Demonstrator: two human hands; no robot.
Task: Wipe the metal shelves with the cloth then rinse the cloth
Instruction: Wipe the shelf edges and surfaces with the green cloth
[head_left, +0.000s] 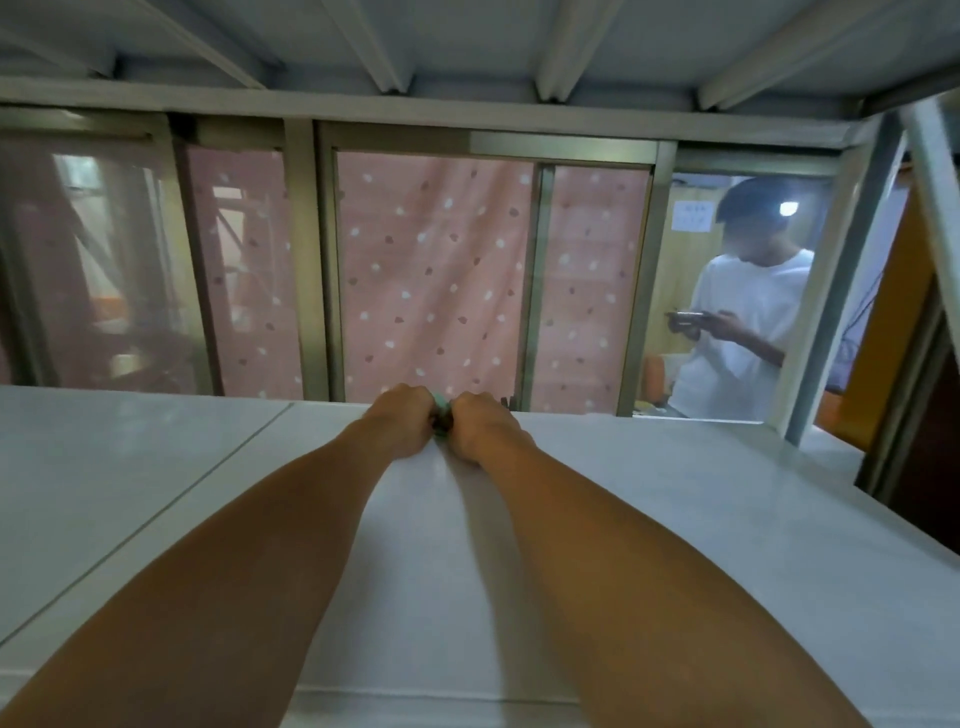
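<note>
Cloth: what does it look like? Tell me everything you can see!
Only a small strip of the cloth shows. It is pale green, darker lower down, bunched up and soft-looking. It sits at the far edge of the white shelf, squeezed between the left hand and the right hand, which cover most of it. Its full shape is hidden.

Domestic room: white metal shelving (675, 519), pink dotted curtain (431, 270) behind sliding window (323, 260).

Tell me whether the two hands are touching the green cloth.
Touching. The head view shows the left hand and right hand curled round the cloth at the shelf's far edge.
</note>
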